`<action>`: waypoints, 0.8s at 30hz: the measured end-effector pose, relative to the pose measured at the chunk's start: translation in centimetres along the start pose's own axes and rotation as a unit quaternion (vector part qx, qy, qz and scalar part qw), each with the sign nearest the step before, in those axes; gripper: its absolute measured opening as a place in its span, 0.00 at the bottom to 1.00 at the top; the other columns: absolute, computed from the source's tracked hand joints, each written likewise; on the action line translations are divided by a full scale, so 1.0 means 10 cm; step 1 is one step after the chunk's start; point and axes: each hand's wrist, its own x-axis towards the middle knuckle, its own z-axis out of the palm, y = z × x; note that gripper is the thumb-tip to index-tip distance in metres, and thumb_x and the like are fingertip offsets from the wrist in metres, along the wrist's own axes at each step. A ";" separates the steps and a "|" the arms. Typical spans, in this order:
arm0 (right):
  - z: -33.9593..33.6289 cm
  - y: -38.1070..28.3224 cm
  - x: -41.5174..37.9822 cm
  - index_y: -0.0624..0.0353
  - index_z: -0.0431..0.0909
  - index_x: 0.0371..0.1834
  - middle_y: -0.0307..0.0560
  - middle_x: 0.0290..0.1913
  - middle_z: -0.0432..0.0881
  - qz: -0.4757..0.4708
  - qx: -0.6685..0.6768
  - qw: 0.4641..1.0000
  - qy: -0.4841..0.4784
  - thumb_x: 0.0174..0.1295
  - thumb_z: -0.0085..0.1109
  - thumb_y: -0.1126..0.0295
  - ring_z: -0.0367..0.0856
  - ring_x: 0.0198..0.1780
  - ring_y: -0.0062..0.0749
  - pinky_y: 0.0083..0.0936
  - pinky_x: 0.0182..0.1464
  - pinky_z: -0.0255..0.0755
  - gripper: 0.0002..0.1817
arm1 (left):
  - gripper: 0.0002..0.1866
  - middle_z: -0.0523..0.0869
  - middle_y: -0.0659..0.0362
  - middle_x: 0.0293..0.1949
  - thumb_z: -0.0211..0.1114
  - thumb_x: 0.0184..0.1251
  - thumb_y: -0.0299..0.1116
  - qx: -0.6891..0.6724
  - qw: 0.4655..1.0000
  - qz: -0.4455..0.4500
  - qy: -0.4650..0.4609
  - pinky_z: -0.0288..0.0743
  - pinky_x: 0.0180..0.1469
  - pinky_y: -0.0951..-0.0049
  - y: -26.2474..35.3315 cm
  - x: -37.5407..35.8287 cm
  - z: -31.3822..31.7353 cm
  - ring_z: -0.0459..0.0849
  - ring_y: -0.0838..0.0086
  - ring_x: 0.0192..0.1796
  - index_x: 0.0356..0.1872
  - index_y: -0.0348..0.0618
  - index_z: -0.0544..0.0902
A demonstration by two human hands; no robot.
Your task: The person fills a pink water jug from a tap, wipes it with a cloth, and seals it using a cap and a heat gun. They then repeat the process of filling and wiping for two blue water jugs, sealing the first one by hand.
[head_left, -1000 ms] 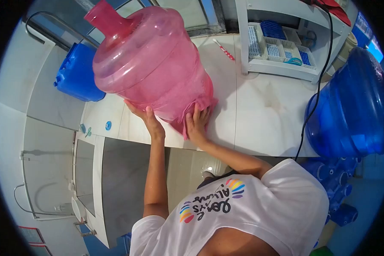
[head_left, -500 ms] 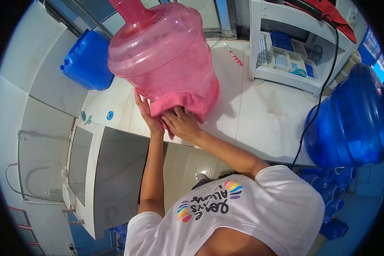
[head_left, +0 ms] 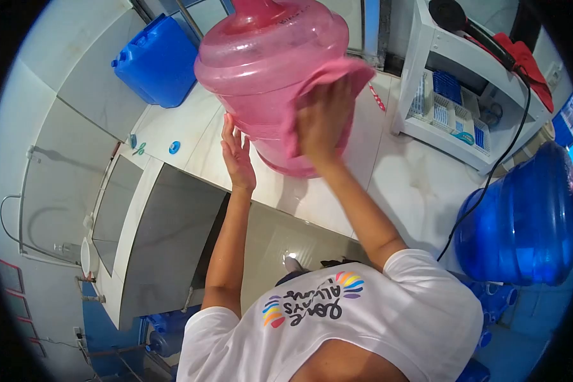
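A large pink see-through water jug [head_left: 254, 79] stands upright on the tiled counter, its neck cut off by the top of the view. A pink cloth [head_left: 290, 135] lies against the jug's near right side, under my right hand [head_left: 325, 124], which presses it there; that hand is a little blurred and its fingertips are partly hidden in the folds. Beside the jug's left side is my left hand [head_left: 238, 159], fingers stretched upward and apart, the fingertips at the jug's wall. Nothing is held in it.
A blue jerrycan [head_left: 156, 62] stands behind left, near a small blue cap [head_left: 174, 147]. On the right are a white shelf [head_left: 452, 48] with baskets, a black corded device [head_left: 474, 32], a red-and-white toothbrush [head_left: 377, 97] and a blue water jug [head_left: 516, 219]. The counter's front edge is close.
My right hand has moved up the jug's right side with the cloth, uncovering the jug's lower part. My left hand stays at the left side, fingers more spread. The view has shifted.
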 end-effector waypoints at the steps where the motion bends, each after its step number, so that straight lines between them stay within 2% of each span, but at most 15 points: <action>1: 0.04 -0.16 -0.17 0.53 0.62 0.64 0.57 0.69 0.52 -0.044 -0.039 0.998 -0.001 0.57 0.49 0.54 0.49 0.66 0.69 0.65 0.62 0.43 0.31 | 0.37 0.51 0.61 0.71 0.32 0.65 0.64 -0.028 1.000 -0.012 -0.009 0.43 0.70 0.56 -0.03 0.01 -0.06 0.49 0.64 0.72 0.69 0.52 0.54; 2: 0.09 -0.31 -0.32 0.48 0.65 0.63 0.56 0.69 0.53 -0.088 -0.080 0.993 -0.002 0.55 0.51 0.54 0.50 0.65 0.72 0.71 0.59 0.42 0.30 | 0.38 0.52 0.61 0.71 0.31 0.65 0.65 -0.057 0.998 -0.025 -0.018 0.43 0.70 0.57 -0.04 0.02 -0.12 0.49 0.63 0.72 0.69 0.50 0.54; 4: 0.25 -0.42 -0.66 0.49 0.65 0.63 0.47 0.68 0.56 -0.171 -0.147 0.973 -0.041 0.56 0.54 0.57 0.55 0.65 0.57 0.54 0.58 0.52 0.29 | 0.38 0.59 0.57 0.69 0.27 0.66 0.63 -0.118 0.992 -0.050 -0.014 0.49 0.68 0.62 0.08 0.00 -0.16 0.57 0.64 0.69 0.68 0.46 0.58; 5: 0.36 -0.38 -0.79 0.52 0.68 0.59 0.44 0.62 0.65 -0.178 -0.017 0.960 -0.217 0.56 0.52 0.64 0.62 0.61 0.48 0.47 0.57 0.57 0.25 | 0.39 0.61 0.56 0.68 0.27 0.66 0.64 -0.135 0.989 -0.065 -0.019 0.49 0.67 0.64 0.17 -0.02 -0.17 0.58 0.64 0.68 0.68 0.46 0.58; 8: 0.36 -0.21 -0.99 0.46 0.72 0.57 0.38 0.49 0.74 -0.119 0.103 0.963 -0.220 0.56 0.51 0.73 0.74 0.44 0.26 0.23 0.46 0.69 0.23 | 0.38 0.64 0.52 0.66 0.26 0.67 0.63 -0.047 0.998 -0.023 0.042 0.48 0.67 0.64 0.25 -0.10 -0.25 0.60 0.64 0.67 0.67 0.45 0.59; 10: 0.39 0.05 -1.13 0.50 0.74 0.54 0.37 0.42 0.76 0.032 0.479 0.812 -0.333 0.58 0.48 0.73 0.74 0.37 0.27 0.26 0.43 0.70 0.19 | 0.36 0.67 0.51 0.64 0.28 0.69 0.60 -0.033 0.996 -0.019 0.080 0.50 0.66 0.64 0.30 -0.20 -0.38 0.62 0.64 0.66 0.66 0.45 0.60; 11: 0.38 0.16 -1.10 0.50 0.74 0.54 0.37 0.42 0.76 0.031 0.480 0.811 -0.333 0.58 0.48 0.73 0.74 0.37 0.27 0.26 0.43 0.70 0.19 | 0.34 0.68 0.51 0.63 0.29 0.69 0.59 -0.032 0.995 -0.018 0.095 0.51 0.66 0.65 0.34 -0.25 -0.48 0.63 0.64 0.66 0.66 0.45 0.61; 12: 0.31 0.23 -0.98 0.51 0.75 0.53 0.37 0.39 0.75 0.066 0.393 0.768 -0.501 0.59 0.47 0.71 0.74 0.34 0.27 0.26 0.40 0.71 0.18 | 0.34 0.68 0.51 0.63 0.29 0.69 0.59 -0.030 0.995 -0.014 0.099 0.51 0.66 0.65 0.39 -0.30 -0.58 0.63 0.64 0.66 0.66 0.45 0.61; 15: -0.40 0.32 -0.39 0.49 0.76 0.53 0.36 0.38 0.78 0.279 0.278 0.572 -0.719 0.61 0.49 0.61 0.76 0.34 0.24 0.25 0.34 0.72 0.17 | 0.32 0.72 0.50 0.59 0.32 0.70 0.55 -0.001 0.987 -0.010 0.161 0.54 0.65 0.66 0.54 -0.58 -0.89 0.67 0.64 0.63 0.65 0.43 0.62; 17: -0.48 1.10 -0.87 0.46 0.75 0.55 0.37 0.45 0.79 -0.205 0.172 0.854 -0.447 0.59 0.55 0.58 0.79 0.37 0.25 0.27 0.34 0.74 0.19 | 0.28 0.76 0.50 0.54 0.37 0.70 0.50 0.121 0.972 0.013 0.202 0.59 0.62 0.67 0.56 -0.78 -1.08 0.73 0.65 0.58 0.61 0.39 0.66; 18: -0.48 1.02 -0.82 0.46 0.75 0.55 0.37 0.45 0.79 -0.211 0.175 0.851 -0.448 0.59 0.55 0.58 0.79 0.37 0.25 0.27 0.34 0.74 0.19 | 0.24 0.79 0.51 0.49 0.42 0.69 0.44 0.139 0.974 0.014 0.179 0.63 0.58 0.69 0.44 -0.91 -1.18 0.76 0.67 0.53 0.55 0.36 0.71; 20: -0.55 0.82 -0.74 0.45 0.75 0.55 0.43 0.52 0.77 0.224 0.318 0.687 -0.614 0.56 0.58 0.62 0.79 0.46 0.35 0.31 0.44 0.73 0.21 | 0.21 0.81 0.53 0.45 0.46 0.67 0.42 0.258 0.963 -0.045 0.054 0.65 0.55 0.71 0.37 -1.09 -0.91 0.78 0.68 0.49 0.50 0.35 0.75; 21: -0.47 0.70 -0.80 0.45 0.75 0.55 0.43 0.52 0.77 0.220 0.317 0.685 -0.618 0.56 0.58 0.62 0.79 0.46 0.35 0.31 0.44 0.73 0.21 | 0.22 0.79 0.52 0.48 0.45 0.68 0.43 0.233 0.968 -0.096 -0.012 0.63 0.58 0.68 0.32 -1.15 -0.64 0.75 0.67 0.52 0.50 0.34 0.75; 23: -0.18 0.35 -0.94 0.51 0.77 0.51 0.48 0.53 0.76 -0.289 0.051 0.870 -0.396 0.52 0.57 0.70 0.75 0.51 0.44 0.36 0.52 0.69 0.20 | 0.27 0.70 0.50 0.60 0.41 0.70 0.46 0.293 0.952 -0.039 -0.080 0.54 0.65 0.65 0.15 -1.21 -0.14 0.66 0.64 0.63 0.59 0.35 0.69; 24: -0.09 0.17 -0.93 0.51 0.77 0.51 0.48 0.53 0.76 -0.296 0.049 0.868 -0.395 0.52 0.57 0.70 0.75 0.51 0.44 0.36 0.52 0.69 0.20 | 0.27 0.70 0.50 0.60 0.41 0.70 0.46 0.290 0.953 -0.035 -0.076 0.54 0.65 0.65 0.07 -1.16 -0.06 0.66 0.64 0.63 0.59 0.35 0.69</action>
